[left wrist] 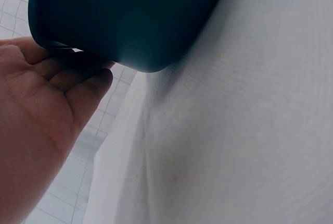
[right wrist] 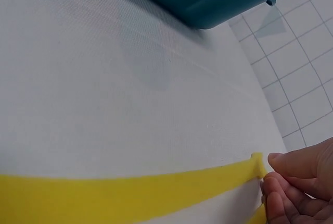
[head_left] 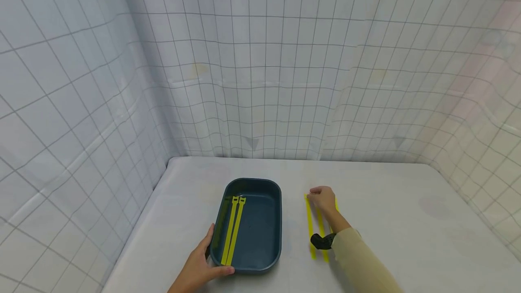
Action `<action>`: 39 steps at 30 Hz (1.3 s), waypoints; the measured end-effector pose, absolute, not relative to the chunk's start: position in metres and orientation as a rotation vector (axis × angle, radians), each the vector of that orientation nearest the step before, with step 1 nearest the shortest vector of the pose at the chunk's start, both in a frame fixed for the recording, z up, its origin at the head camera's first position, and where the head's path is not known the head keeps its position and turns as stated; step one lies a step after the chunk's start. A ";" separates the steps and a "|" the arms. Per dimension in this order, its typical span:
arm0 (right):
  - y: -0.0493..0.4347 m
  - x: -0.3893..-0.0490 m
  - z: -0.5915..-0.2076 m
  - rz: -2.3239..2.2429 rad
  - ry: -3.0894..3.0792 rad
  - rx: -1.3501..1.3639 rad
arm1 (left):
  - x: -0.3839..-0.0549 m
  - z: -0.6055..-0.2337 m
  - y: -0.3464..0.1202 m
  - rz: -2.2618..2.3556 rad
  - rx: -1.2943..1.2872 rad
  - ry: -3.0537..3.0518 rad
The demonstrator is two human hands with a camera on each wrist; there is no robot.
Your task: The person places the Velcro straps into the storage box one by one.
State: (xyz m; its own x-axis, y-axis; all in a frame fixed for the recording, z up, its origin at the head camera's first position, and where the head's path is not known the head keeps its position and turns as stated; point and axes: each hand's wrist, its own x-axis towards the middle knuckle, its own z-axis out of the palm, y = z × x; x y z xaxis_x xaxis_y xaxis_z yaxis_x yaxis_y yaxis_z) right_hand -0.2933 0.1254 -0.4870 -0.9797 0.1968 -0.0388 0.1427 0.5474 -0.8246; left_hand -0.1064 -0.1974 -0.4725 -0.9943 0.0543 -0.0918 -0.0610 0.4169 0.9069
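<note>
A dark teal tray [head_left: 264, 234] rests on the white table, with two yellow cable straps [head_left: 232, 234] side by side along its left half, slotted heads at the far end. At its near left corner my left hand [head_left: 197, 266] grips the tray, thumb at the near rim and fingers along the outer side wall [left wrist: 62, 78]. To the right of the tray, my right hand [head_left: 323, 198] pinches the far end of the leftmost loose yellow strap [right wrist: 156, 195] between thumb and fingers. More yellow straps [head_left: 320, 223] lie beside it, partly hidden under the right hand and forearm.
The table [head_left: 407, 220] is covered in white cloth. White curtains with a dark grid [head_left: 260, 58] hang behind it and at both sides. A black band [head_left: 323, 241] circles the right wrist, below a pale yellow sleeve [head_left: 362, 261].
</note>
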 end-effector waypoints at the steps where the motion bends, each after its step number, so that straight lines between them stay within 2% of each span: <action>1: 0.125 -0.294 -0.487 1.422 -2.717 -0.292 | -0.106 -0.472 -0.197 1.636 -0.006 2.556; 9: 0.127 -0.298 -0.486 1.334 -2.714 -0.237 | -0.107 -0.471 -0.195 1.641 -0.008 2.546; 30: 0.126 -0.304 -0.482 1.395 -2.853 -0.293 | -0.105 -0.469 -0.195 1.624 -0.043 2.553; 39: 0.127 -0.304 -0.481 1.284 -2.899 -0.194 | -0.106 -0.470 -0.196 1.624 -0.044 2.549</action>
State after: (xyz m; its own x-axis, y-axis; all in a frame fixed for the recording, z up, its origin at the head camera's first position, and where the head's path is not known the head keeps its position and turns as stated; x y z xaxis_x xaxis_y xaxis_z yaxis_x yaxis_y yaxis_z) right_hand -0.3038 0.1274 -0.4810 -0.9919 0.0970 -0.0816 0.1256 0.6658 -0.7355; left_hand -0.1063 -0.1959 -0.4703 -0.9926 0.0392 -0.1150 -0.0877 0.4243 0.9013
